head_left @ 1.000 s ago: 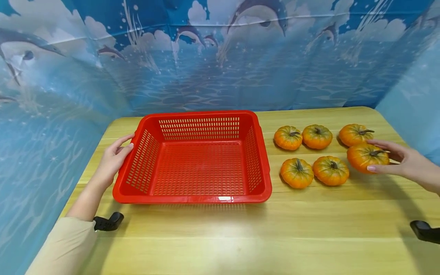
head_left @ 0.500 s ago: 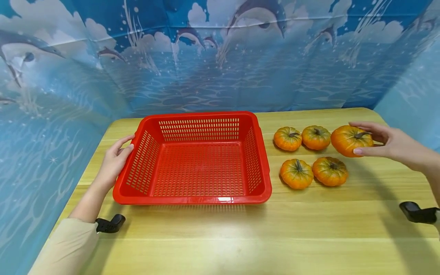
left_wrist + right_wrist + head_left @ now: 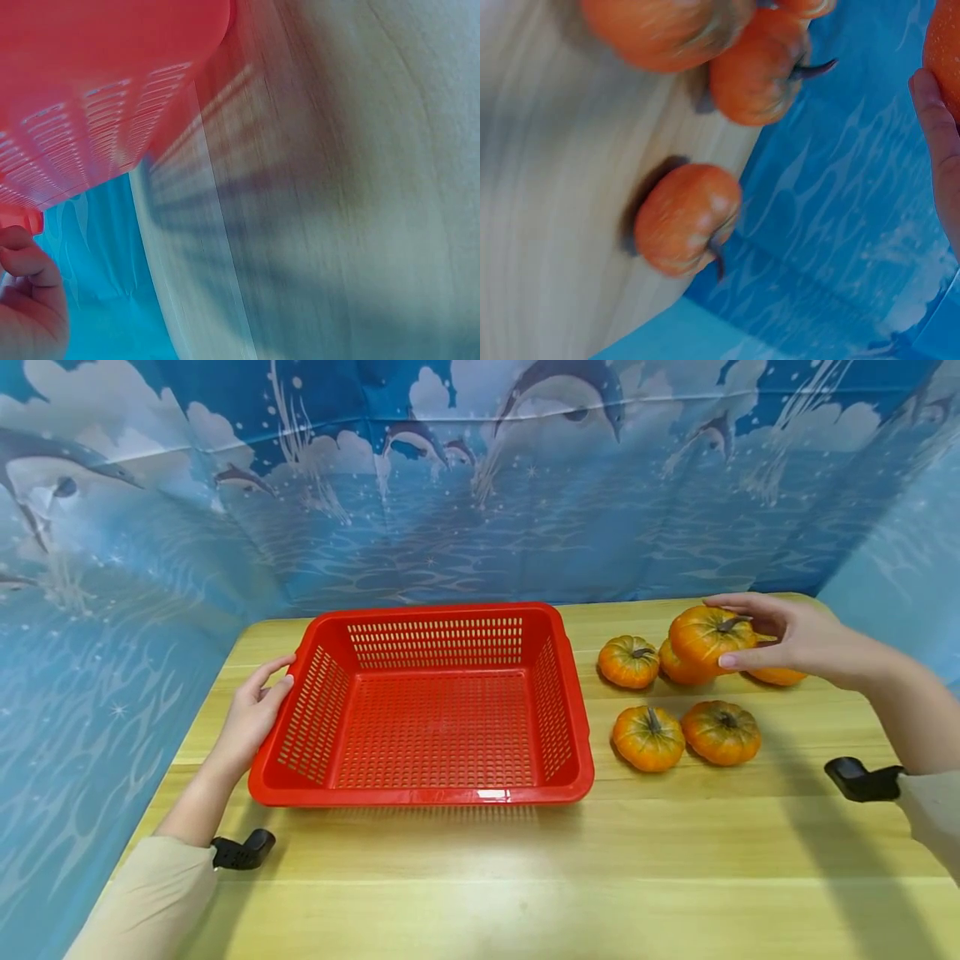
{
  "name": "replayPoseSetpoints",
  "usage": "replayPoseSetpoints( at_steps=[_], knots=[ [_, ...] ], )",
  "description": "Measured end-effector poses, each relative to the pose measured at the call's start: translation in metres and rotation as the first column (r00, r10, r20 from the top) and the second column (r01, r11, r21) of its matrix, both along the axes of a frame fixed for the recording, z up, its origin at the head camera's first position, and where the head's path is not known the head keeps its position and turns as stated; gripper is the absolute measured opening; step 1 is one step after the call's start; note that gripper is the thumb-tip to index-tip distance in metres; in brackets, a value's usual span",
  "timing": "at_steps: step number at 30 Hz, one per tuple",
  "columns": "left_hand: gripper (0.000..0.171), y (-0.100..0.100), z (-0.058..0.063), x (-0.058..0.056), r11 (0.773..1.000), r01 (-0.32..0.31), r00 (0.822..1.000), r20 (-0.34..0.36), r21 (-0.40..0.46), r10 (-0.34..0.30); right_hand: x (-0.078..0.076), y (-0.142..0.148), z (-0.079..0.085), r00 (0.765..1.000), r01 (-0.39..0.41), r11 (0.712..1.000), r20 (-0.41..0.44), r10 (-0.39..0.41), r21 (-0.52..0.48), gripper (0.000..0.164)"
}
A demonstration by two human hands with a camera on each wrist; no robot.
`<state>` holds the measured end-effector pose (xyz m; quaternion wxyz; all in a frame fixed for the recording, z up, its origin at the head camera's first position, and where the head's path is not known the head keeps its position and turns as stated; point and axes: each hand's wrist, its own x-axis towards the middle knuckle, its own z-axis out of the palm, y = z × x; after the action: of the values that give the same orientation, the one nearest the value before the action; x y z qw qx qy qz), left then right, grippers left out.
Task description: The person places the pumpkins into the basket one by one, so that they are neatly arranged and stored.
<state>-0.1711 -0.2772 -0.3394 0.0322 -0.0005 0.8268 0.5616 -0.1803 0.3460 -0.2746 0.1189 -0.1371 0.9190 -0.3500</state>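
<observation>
My right hand (image 3: 813, 639) grips a small orange pumpkin (image 3: 703, 637) between thumb and fingers, raised above the table. In the head view it covers part of a back-row pumpkin (image 3: 684, 673). Another pumpkin (image 3: 778, 677) shows partly below my fingers. At the right edge of the right wrist view, a finger (image 3: 934, 124) lies along the held pumpkin. My left hand (image 3: 251, 714) holds the left rim of a large red plastic basket (image 3: 420, 797), its thumb on the near side. Nothing lies inside the basket. The left wrist view shows curled fingers (image 3: 34, 266) by the rim.
Between basket and right hand, a pumpkin (image 3: 628, 662) sits in the back row, with two more, one (image 3: 648, 739) nearer the basket and one (image 3: 721, 732) beside it, in front. A dolphin-print curtain (image 3: 480, 527) hangs behind the wooden table (image 3: 525, 877).
My right hand has lifted its pumpkin and carried it leftward, from the right end of the rows to over the back row. The left hand and basket have stayed put.
</observation>
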Motion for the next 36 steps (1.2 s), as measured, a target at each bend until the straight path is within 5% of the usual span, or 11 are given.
replayPoseSetpoints(
  at_steps=[14,36],
  knots=[
    [0.054,-0.001,0.008,0.003,0.982,0.022,0.998,-0.049,-0.186,-0.032,-0.025,-0.072,0.024,0.991,-0.124,0.991,0.041,0.126,-0.041,0.067],
    [0.054,0.001,0.003,0.003,0.985,0.024,0.999,-0.044,-0.168,-0.032,-0.060,-0.164,0.027,0.954,-0.271,0.931,0.059,0.294,-0.246,0.070]
  ],
)
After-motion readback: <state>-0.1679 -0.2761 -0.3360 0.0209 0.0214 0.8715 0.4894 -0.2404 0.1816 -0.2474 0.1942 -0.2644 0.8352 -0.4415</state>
